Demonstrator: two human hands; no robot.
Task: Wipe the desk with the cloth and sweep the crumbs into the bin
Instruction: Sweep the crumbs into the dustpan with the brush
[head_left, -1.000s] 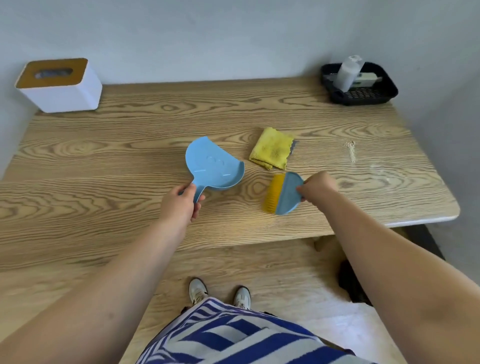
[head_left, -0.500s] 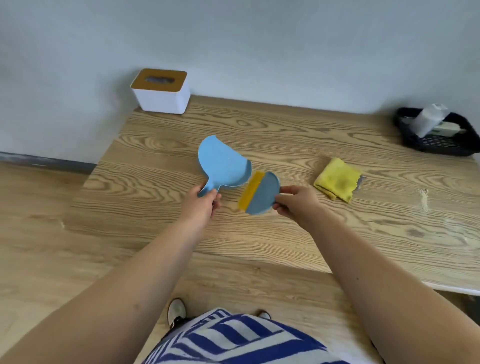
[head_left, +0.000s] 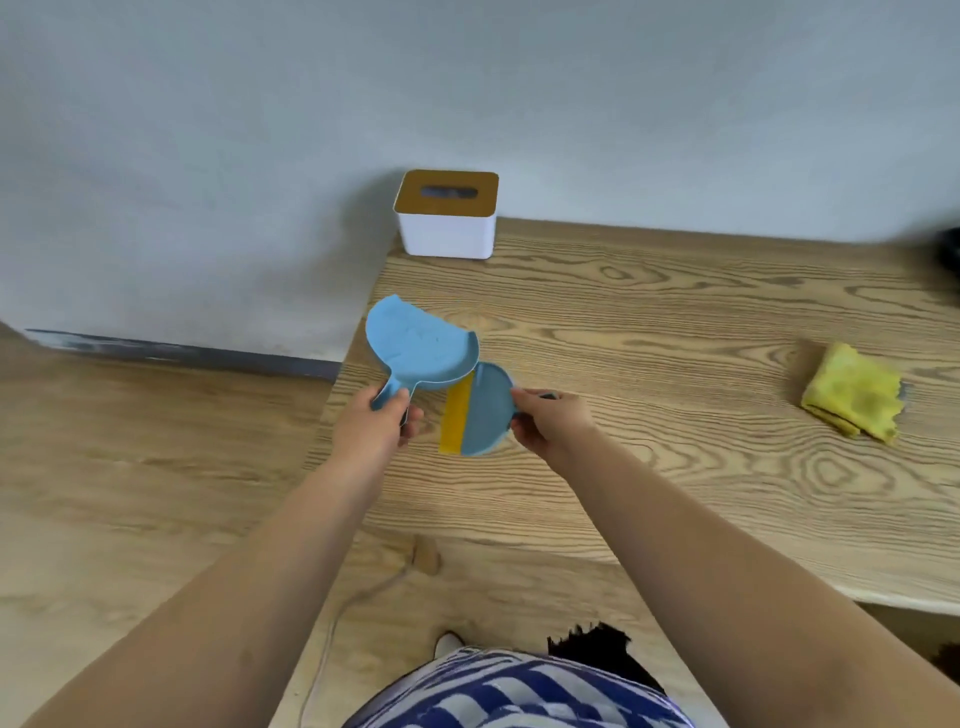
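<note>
You hold the blue dustpan (head_left: 423, 345) by its short handle in your left hand (head_left: 375, 428), fingers curled round it, and the small brush (head_left: 480, 410) in your right hand (head_left: 550, 423), pinched at its right edge. The two tools meet over the left end of the worktop (head_left: 675, 364): the pan's rim overlaps the top of the brush, and the brush's yellow bristle strip runs near to far, facing left toward the pan.

What the coming move seems to turn on is the bin, and no floor bin shows here. The only box in view is the white one with the slotted brown lid (head_left: 445, 214), at the far left corner, beyond the pan; you cannot tell from here whether that is the bin. It lies far from both grips, slightly nearer your left. The pan's open mouth points far and left, roughly that way.

The yellow cloth (head_left: 854, 395) lies folded well off to the right, apart from both hands.
</note>
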